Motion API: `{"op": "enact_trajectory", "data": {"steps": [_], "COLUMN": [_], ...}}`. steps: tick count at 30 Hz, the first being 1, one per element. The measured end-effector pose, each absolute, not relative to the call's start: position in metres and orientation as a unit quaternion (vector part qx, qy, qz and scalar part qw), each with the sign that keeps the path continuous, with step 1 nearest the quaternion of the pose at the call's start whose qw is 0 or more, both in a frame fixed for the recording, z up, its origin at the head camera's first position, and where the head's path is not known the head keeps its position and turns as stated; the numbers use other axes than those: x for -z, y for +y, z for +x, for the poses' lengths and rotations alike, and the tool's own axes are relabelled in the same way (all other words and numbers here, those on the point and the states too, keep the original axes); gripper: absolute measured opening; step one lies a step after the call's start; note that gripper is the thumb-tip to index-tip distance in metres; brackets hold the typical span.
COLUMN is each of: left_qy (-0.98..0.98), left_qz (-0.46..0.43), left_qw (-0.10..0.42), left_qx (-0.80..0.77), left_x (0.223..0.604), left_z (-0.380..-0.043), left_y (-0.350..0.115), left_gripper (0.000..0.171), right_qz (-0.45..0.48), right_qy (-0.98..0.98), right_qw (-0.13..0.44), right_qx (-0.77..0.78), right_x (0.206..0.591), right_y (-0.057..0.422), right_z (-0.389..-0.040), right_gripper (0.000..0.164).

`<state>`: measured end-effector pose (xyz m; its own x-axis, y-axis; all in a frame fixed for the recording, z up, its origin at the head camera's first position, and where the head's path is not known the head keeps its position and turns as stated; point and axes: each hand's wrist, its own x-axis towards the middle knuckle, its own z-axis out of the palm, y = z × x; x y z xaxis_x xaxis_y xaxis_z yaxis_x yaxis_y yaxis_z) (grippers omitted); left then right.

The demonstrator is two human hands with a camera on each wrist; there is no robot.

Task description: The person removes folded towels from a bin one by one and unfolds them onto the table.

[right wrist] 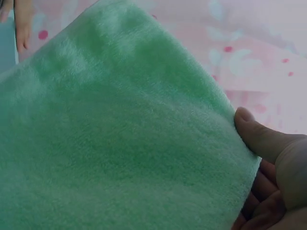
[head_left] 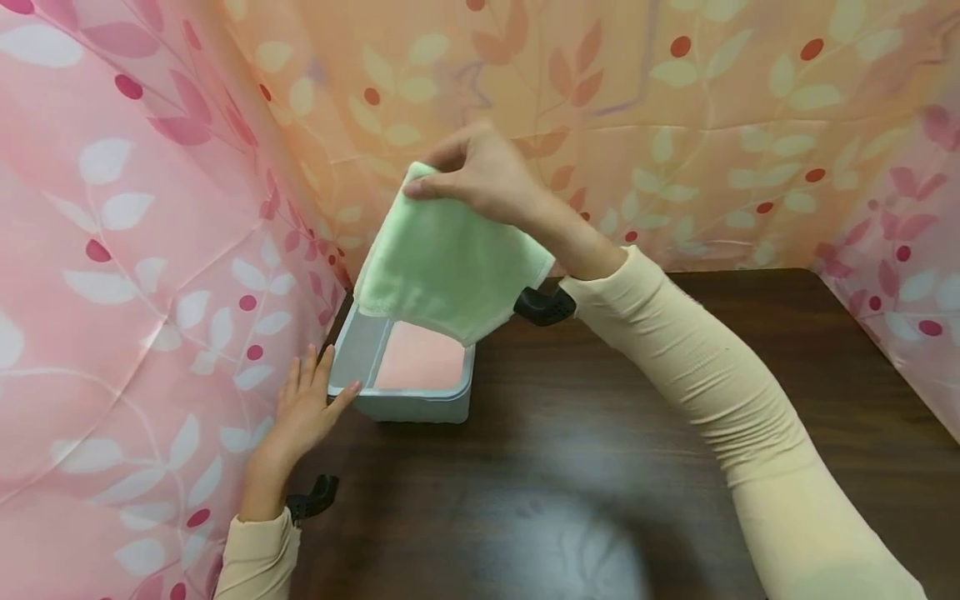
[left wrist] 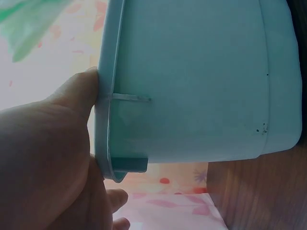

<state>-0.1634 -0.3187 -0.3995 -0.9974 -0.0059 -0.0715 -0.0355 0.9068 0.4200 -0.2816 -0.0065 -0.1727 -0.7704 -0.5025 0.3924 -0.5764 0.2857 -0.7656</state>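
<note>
Pinched by one edge between thumb and fingers, a light green fuzzy cloth [head_left: 450,267] hangs from my right hand [head_left: 498,175]. It hangs over a grey-blue plastic bin [head_left: 416,407] and covers the bin's far part in the head view. A flat pink piece [head_left: 420,358] shows inside, to the right of a dividing line. My left hand [head_left: 303,408] rests at the bin's near left corner, fingers spread and thumb on the rim. The left wrist view shows that thumb [left wrist: 81,91] against the rim and the bin's outer wall [left wrist: 192,81].
The bin stands on a dark wooden table [head_left: 570,433], near its left side. Flower-patterned curtains, pink at the left [head_left: 150,250] and right and orange at the back [head_left: 600,75], surround the table. A black wrist device [head_left: 543,307] sits by my right sleeve.
</note>
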Motion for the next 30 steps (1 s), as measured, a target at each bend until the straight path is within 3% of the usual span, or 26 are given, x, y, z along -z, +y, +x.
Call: {"op": "enact_trajectory", "data": {"steps": [7,15,30], "left_qy": [0.978,0.979,0.976], "left_qz": [-0.012,-0.016,-0.013], "left_qw": [0.027,0.032,0.041], "left_qx": [-0.207,-0.203,-0.213], "left_x": [0.398,0.395,0.397], "left_z": [-0.164,-0.166,-0.168], "left_y": [-0.326,-0.332,-0.334], "left_gripper": [0.092,0.093,0.094], "right_qz": [0.269,0.208,0.143], "right_qy": [-0.820,-0.846,-0.854], "right_qw": [0.071,0.080,0.110], "right_qx": [-0.500,-0.484,-0.488], "right_x": [0.169,0.214,0.275], "right_y": [0.049,0.094,0.119], "right_z": [-0.275,-0.288,-0.294], "right_gripper": [0.022,0.027,0.029]}}
